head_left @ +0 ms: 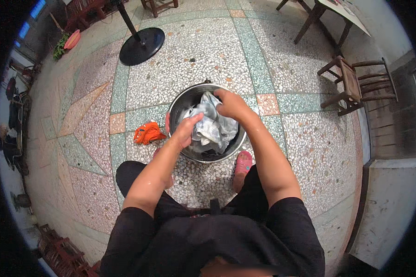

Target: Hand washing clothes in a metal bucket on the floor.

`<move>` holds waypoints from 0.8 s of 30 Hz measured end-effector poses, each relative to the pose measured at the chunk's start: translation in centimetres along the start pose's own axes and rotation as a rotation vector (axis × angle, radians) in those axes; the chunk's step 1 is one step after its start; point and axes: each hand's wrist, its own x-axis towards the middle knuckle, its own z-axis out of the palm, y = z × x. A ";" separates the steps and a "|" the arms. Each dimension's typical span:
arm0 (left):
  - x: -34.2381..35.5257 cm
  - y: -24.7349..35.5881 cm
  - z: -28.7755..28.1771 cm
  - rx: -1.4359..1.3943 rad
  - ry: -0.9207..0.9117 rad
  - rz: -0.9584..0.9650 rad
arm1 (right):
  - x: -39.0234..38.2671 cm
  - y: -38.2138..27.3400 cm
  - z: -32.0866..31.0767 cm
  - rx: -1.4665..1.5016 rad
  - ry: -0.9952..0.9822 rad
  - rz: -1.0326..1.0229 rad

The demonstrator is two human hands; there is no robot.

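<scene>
A wet, pale grey-and-white cloth (pixel 211 131) is bunched up inside a round metal bucket (pixel 207 161) that stands on the floor between my feet. My left hand (pixel 186 131) is closed on the cloth's near left side, with the thumb along its top. On the far right side, my right hand (pixel 229 104) grips the cloth's upper edge, and its fingertips curl out of sight against the fabric. Part of the cloth rises above the bucket's mouth. Outside the bucket to the left lies a crumpled orange cloth (pixel 148 133).
Pink slippers (pixel 243 163) are on my feet, close to the bucket. A black round stand base (pixel 142 46) is at the far left. To the right are a wooden chair (pixel 350 86) and, farther off, a table (pixel 341 13). The floor is patterned terrazzo (pixel 194 60).
</scene>
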 end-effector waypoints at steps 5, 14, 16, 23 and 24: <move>-1.3 3.9 0.8 -0.220 -0.093 -0.029 | -1.2 -0.4 -1.3 0.314 -0.566 -0.061; -0.8 4.6 0.5 -0.370 -0.105 -0.035 | -1.8 0.5 0.5 0.271 -0.323 -0.064; -0.6 5.0 0.4 -0.387 -0.103 -0.042 | -1.0 0.8 0.7 0.403 -0.293 0.020; -0.7 5.2 -0.6 -0.318 -0.071 0.021 | -0.1 0.0 -0.2 0.544 -0.097 0.176; -0.6 5.2 -0.9 -0.297 -0.052 -0.008 | 0.0 0.5 -0.7 0.611 -0.021 0.252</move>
